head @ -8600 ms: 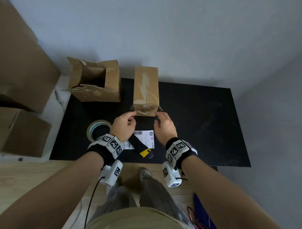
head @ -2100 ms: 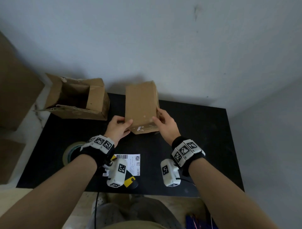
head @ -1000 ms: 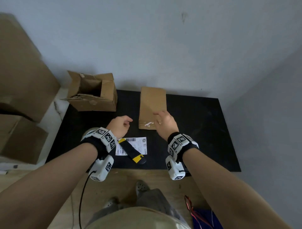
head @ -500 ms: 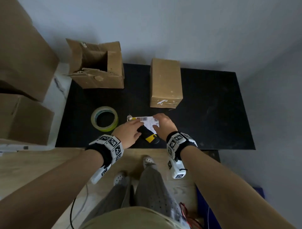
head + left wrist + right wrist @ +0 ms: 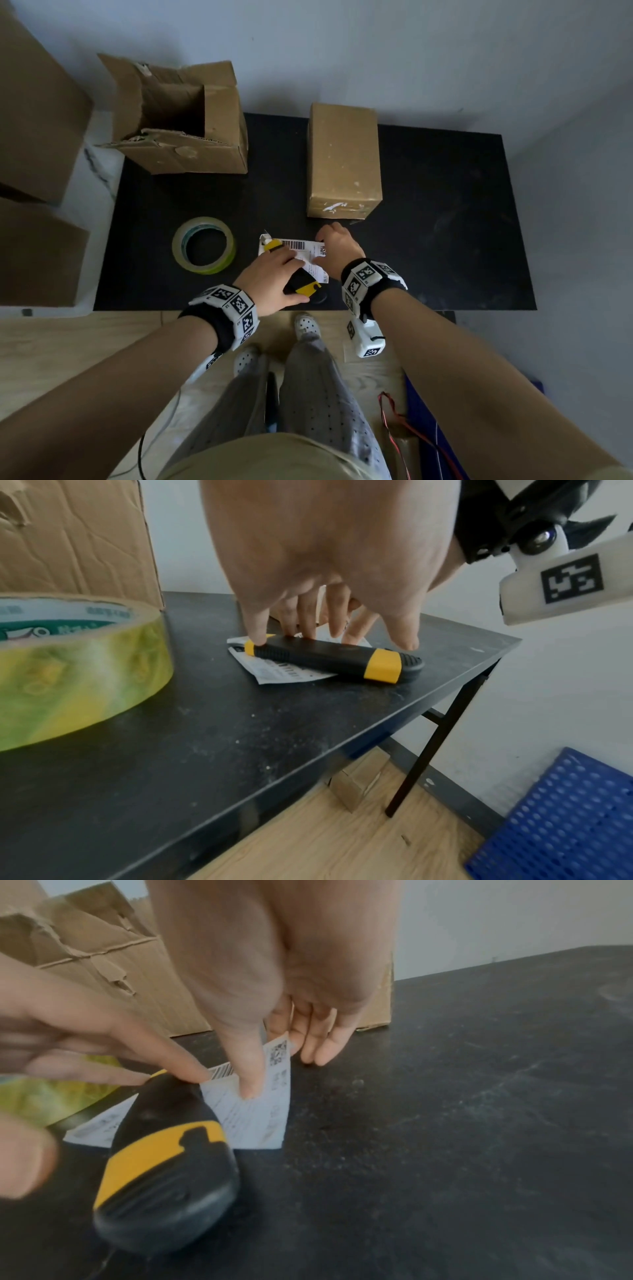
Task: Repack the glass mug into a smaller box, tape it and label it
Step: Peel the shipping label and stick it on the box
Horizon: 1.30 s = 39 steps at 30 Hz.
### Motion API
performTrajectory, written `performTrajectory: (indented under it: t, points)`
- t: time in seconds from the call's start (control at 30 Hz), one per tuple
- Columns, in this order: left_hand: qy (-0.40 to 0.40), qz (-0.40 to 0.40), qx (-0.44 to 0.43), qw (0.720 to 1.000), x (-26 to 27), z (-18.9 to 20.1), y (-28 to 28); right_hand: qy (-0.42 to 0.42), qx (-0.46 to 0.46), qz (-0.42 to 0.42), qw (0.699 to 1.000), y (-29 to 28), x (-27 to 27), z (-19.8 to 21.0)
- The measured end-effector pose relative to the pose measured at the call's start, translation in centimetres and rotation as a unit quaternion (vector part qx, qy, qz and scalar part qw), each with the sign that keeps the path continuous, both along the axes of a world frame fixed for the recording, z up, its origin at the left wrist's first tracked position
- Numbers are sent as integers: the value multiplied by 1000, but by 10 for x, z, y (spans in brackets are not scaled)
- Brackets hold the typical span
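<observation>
The small closed cardboard box lies on the black table, with nothing touching it. Nearer me, a white shipping label lies under a black and yellow utility knife. My left hand arches over the knife, its index fingertip on the yellow tip and its thumb just off the near side. My right hand pinches the label's far right edge, which is raised, between thumb and fingers. The mug is not visible.
A larger torn box stands open at the back left. A roll of clear tape lies left of the label. More cardboard boxes stand left of the table. The table's near edge is just behind the knife.
Both hands left the small box and came down to the label. Over the last half second the left hand has settled onto the knife, and the right has lifted the label's edge.
</observation>
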<state>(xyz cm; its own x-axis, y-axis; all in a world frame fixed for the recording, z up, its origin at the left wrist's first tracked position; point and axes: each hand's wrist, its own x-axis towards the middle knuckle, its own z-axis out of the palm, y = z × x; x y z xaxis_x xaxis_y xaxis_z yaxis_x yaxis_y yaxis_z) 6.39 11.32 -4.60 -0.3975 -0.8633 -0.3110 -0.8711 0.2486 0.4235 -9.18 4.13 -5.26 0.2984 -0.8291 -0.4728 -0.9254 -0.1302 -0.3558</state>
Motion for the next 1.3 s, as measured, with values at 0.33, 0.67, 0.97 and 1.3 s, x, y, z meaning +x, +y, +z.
performTrajectory:
  t: [0.33, 0.67, 0.97, 1.3]
  points:
    - [-61, -56, -28, 996, 7, -9, 4, -126, 56, -178, 974, -5, -6, 8]
    - [-91, -54, 14, 994, 20, -4, 0, -175, -9, -304, 936, -2, -45, 22]
    - [28, 74, 53, 995, 24, 19, -14, -253, 4, -333, 908, 16, -53, 52]
    - [350, 309, 132, 874, 34, 88, -52, -329, -30, -365, 870, 9, -27, 99]
